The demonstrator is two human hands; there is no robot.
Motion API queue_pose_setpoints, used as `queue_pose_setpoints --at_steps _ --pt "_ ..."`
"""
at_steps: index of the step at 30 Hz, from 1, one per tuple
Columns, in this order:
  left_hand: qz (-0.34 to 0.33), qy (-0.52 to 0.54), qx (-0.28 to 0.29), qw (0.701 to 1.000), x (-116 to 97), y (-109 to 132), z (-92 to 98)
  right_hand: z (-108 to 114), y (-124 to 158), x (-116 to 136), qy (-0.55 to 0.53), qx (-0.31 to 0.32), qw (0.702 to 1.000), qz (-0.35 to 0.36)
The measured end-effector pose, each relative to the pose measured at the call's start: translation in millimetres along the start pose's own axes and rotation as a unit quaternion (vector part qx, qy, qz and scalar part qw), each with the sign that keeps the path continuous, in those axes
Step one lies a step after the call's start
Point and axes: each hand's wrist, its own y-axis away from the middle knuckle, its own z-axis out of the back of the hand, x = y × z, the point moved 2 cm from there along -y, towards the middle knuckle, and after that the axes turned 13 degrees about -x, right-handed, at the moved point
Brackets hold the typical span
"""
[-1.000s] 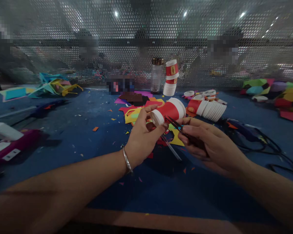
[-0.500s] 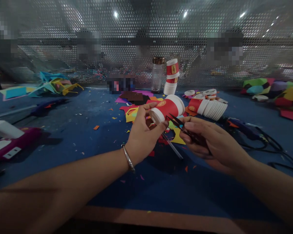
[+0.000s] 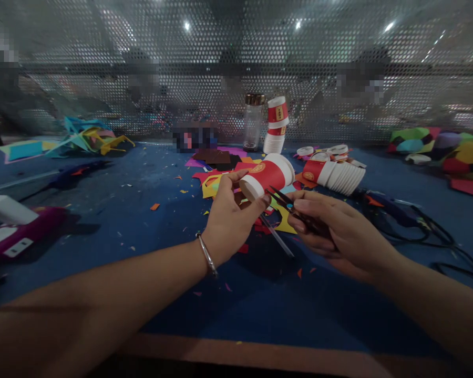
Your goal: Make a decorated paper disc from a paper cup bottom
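My left hand (image 3: pixel 232 220) grips a red-and-white paper cup (image 3: pixel 274 176) that lies tilted on its side, base toward me and to the left. Thumb and fingers hold it near its base. In my right hand (image 3: pixel 335 228) is a pair of dark scissors (image 3: pixel 287 202), fingers closed round the handles. Its blades point up-left at the lower side of the cup, close to my left thumb. Whether the tips touch the cup I cannot tell. Below the cup a clear glue stick (image 3: pixel 278 238) rests on the blue table (image 3: pixel 161 299), among coloured paper scraps (image 3: pixel 213 187).
Nested paper cups (image 3: pixel 339 176) lie to the right, with cut white rings behind. A glass bottle (image 3: pixel 253 123) and a cup stack (image 3: pixel 276 125) stand at the back. Glue guns (image 3: pixel 396 207) with cables lie at right and left. A purple power strip (image 3: pixel 35 226) sits at left.
The cup has shifted very slightly left and down in view. The scissors have moved slightly left with my right hand. Both hands keep their hold.
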Motion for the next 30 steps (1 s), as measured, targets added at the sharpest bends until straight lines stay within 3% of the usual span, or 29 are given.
queue_pose_setpoints --at_steps 14,23,30 --pt "-0.059 0.000 0.008 0.998 2.0 -2.8 1.8 -3.0 0.2 -1.6 0.005 -0.012 1.000 0.009" --pt "-0.055 -0.024 0.032 0.998 1.3 -0.2 2.4 -4.1 -1.2 -3.2 -0.006 -0.013 1.000 0.018" --pt "-0.113 -0.046 0.038 0.992 -0.1 -1.9 2.4 -5.8 0.3 -5.3 -0.009 -0.022 1.000 0.018"
